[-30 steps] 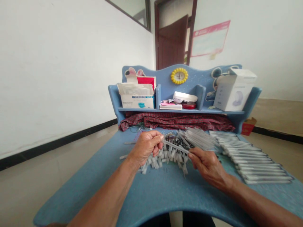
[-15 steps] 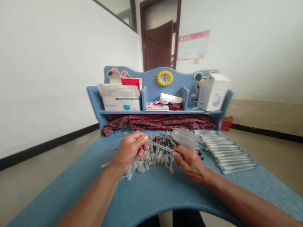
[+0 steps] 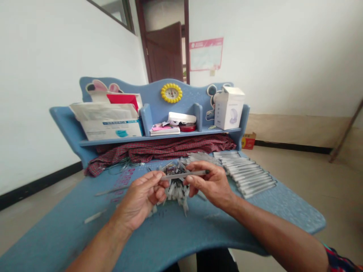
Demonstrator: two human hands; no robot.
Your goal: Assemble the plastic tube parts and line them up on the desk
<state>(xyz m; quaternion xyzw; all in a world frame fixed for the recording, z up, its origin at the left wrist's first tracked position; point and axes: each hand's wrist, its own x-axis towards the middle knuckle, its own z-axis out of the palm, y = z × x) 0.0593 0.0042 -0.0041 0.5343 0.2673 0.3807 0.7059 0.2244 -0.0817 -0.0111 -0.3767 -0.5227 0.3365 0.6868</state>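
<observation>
A slim translucent pen [image 3: 177, 176] with a dark right end is held nearly level above the table, between my two hands. My left hand [image 3: 143, 194] pinches its left end between thumb and fingers. Closed around the right part is my right hand [image 3: 212, 185], thumb below and fingers above, the dark end showing by the knuckles. Beneath the hands lies a pile of clear pen caps [image 3: 177, 193] with small black pieces among them, partly hidden. Behind the right hand rest clear pen barrels [image 3: 202, 157]. A neat row of pens [image 3: 246, 173] lies to the right.
A blue shelf [image 3: 167, 140] at the table's back carries a mask box [image 3: 113, 130], a white box [image 3: 230, 109] and a yellow flower clock [image 3: 171, 93]. Folded checked cloth [image 3: 159, 149] lies under it. Loose clear pieces [image 3: 94, 217] lie on the left of the blue table [image 3: 159, 241].
The view has turned to the right. My hands are closer together, and the pen has gone from slanting to nearly level. My right hand now reaches farther over the pen.
</observation>
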